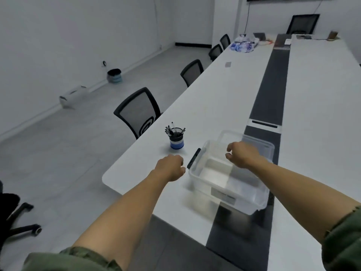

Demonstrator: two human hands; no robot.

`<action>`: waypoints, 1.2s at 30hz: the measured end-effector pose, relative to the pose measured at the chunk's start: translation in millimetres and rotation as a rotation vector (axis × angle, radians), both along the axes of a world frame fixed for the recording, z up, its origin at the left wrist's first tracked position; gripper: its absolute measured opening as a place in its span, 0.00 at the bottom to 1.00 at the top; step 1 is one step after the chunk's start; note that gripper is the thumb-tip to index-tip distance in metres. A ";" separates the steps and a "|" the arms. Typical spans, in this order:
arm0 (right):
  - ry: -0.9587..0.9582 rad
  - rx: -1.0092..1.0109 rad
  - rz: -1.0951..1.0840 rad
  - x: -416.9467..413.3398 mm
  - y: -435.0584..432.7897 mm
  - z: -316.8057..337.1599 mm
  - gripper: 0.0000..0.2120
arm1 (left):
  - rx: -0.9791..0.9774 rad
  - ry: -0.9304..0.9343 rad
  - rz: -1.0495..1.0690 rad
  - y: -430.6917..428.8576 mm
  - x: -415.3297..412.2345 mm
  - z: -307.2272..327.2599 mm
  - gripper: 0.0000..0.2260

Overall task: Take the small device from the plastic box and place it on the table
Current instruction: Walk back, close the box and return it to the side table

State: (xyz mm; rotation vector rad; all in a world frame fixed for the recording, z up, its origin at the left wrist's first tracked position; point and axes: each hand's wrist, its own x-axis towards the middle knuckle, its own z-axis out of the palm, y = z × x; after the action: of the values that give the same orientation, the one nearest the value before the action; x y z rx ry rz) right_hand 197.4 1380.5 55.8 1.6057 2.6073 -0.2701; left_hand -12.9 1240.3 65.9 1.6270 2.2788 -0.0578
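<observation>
A clear plastic box (197, 174) with a black latch (193, 158) on its left end stands near the table's front corner. Its inside looks pale and blurred, and I cannot make out the small device. My left hand (170, 169) hovers just left of the latch with its fingers curled in and nothing visible in it. Above the box's far rim, my right hand (241, 155) hangs with loosely bent fingers spread from the thumb, holding nothing. A second clear shape, perhaps the lid (259, 142), lies right behind the box.
A blue and black pen cup (176, 140) stands on the white table (214, 98) just beyond my left hand. A dark strip (270, 90) runs down the table's middle. Office chairs (137, 112) line the left edge. Bags and small items (244, 44) sit at the far end.
</observation>
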 end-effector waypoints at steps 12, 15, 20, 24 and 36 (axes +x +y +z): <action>0.017 -0.081 -0.288 45.7 104.8 -28.2 0.13 | -0.011 0.005 -0.234 172.4 -9.4 -25.3 0.16; 0.011 -0.113 -0.395 60.8 117.6 -35.2 0.13 | -0.004 -0.007 -0.303 208.5 -9.2 -44.0 0.16; 0.006 -0.112 -0.549 83.0 135.2 -38.1 0.11 | 0.013 -0.050 -0.368 257.3 -3.7 -75.8 0.17; 0.001 -0.175 -0.669 98.2 137.6 -53.9 0.12 | -0.026 -0.119 -0.409 276.2 8.9 -105.1 0.18; 0.157 -0.425 -0.945 112.5 199.7 -137.8 0.13 | 0.053 -0.238 -0.242 278.9 23.0 -149.6 0.22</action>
State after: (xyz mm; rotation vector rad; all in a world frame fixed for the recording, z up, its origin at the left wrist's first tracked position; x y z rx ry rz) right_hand 309.9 1580.2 -82.0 2.5283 1.4870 -0.9310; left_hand 10.1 1519.2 -83.7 1.8227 1.9158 0.1322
